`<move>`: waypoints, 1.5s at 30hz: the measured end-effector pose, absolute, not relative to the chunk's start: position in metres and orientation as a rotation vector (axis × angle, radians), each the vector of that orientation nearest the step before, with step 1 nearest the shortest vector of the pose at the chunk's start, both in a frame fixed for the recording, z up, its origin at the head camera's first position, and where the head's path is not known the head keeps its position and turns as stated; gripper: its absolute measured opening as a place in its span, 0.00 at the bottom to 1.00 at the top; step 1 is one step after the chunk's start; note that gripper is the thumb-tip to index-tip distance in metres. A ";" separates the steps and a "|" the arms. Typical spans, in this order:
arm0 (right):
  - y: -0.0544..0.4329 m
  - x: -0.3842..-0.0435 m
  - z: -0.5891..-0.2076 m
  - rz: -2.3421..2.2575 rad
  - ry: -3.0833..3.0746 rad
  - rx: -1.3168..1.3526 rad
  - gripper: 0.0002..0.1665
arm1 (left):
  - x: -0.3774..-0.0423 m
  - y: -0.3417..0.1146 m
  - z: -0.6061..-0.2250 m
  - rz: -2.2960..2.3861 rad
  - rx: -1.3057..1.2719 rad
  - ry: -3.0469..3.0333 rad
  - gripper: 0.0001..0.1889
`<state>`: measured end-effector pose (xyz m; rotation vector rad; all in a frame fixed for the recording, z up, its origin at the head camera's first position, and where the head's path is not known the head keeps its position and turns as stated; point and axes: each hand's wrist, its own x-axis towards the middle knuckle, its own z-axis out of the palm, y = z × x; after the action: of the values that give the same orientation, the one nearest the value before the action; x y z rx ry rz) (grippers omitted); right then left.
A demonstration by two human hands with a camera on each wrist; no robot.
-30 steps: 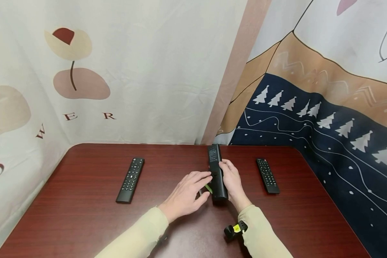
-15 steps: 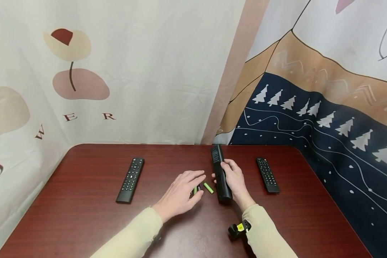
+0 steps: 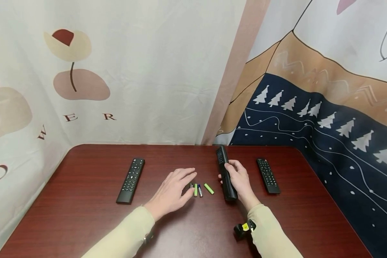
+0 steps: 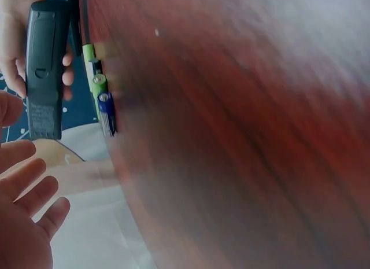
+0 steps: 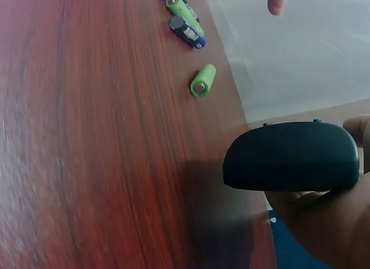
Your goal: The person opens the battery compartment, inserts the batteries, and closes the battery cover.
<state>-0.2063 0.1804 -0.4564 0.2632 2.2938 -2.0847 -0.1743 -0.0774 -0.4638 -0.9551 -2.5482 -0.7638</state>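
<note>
My right hand (image 3: 240,180) grips a black remote control (image 3: 226,173), raised over the table and turned to the left. In the left wrist view, the back of that remote (image 4: 45,72) shows a notched battery cover and a printed label. My left hand (image 3: 171,190) hovers with fingers spread and holds nothing. Just right of its fingertips several small batteries lie on the table: a green battery (image 3: 209,189) apart from the others, and a blue and silver battery (image 3: 200,190) beside another green battery (image 3: 195,190). The right wrist view shows the remote's rounded end (image 5: 292,156).
One black remote (image 3: 130,181) lies buttons-up on the left of the dark red table (image 3: 93,215); a smaller remote (image 3: 268,176) lies likewise on the right. A pale printed curtain (image 3: 154,71) and a navy tree-patterned cloth (image 3: 309,132) hang behind and beside the table.
My left hand has drawn back leftward from the remote, uncovering the batteries. My right hand has carried the remote slightly right, tilting it further onto its side.
</note>
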 end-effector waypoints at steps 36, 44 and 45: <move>0.219 -0.213 -0.462 -1.725 2.707 0.263 0.19 | -0.184 -0.142 -0.469 -0.441 -0.719 -2.639 0.30; 0.226 -0.213 -0.459 -1.537 2.869 0.241 0.19 | -0.186 -0.154 -0.470 -0.381 -0.671 -2.701 0.29; 0.227 -0.213 -0.458 -1.509 2.886 0.241 0.20 | -0.186 -0.155 -0.470 -0.373 -0.664 -2.708 0.29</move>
<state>-0.2130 0.2273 -0.4585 0.2407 2.8859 -1.5091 -0.1856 -0.1555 -0.4702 -0.6644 -2.7076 -0.3726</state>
